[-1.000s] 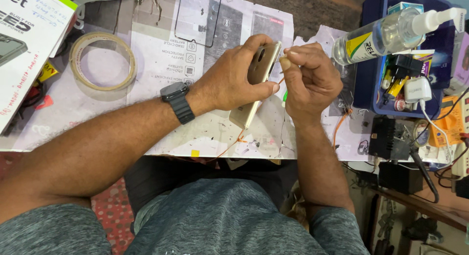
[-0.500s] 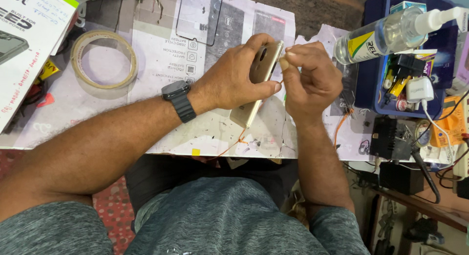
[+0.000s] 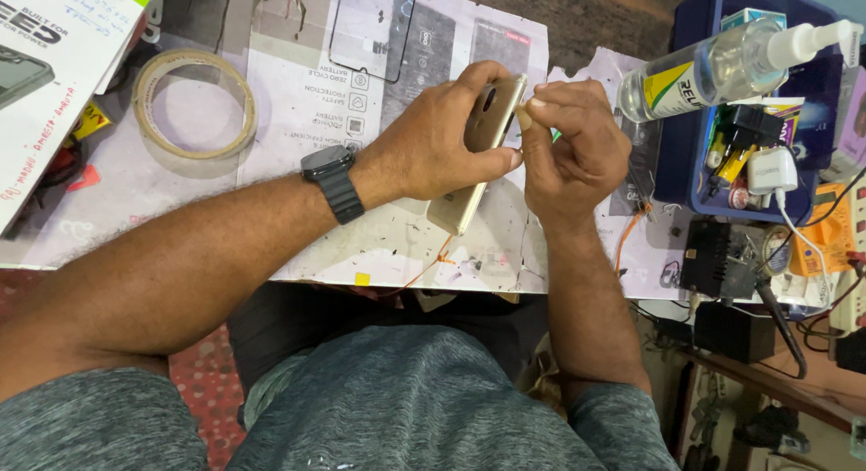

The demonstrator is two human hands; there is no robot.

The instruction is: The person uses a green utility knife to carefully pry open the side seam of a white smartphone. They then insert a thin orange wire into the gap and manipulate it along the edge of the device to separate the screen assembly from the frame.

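Gold phone held on edge above the tabletop [image 3: 298,254]

My left hand [image 3: 442,146] still grips the gold phone [image 3: 475,155], fingers clenched around it; my right hand [image 3: 577,151] stays pinched at its upper edge, barely shifted from 1 second ago.

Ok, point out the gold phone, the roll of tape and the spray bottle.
gold phone [image 3: 462,207]: head view, on its lower back edge below the left hand.
roll of tape [image 3: 144,119]: head view, on its left rim.
spray bottle [image 3: 713,69]: head view, on its clear body.
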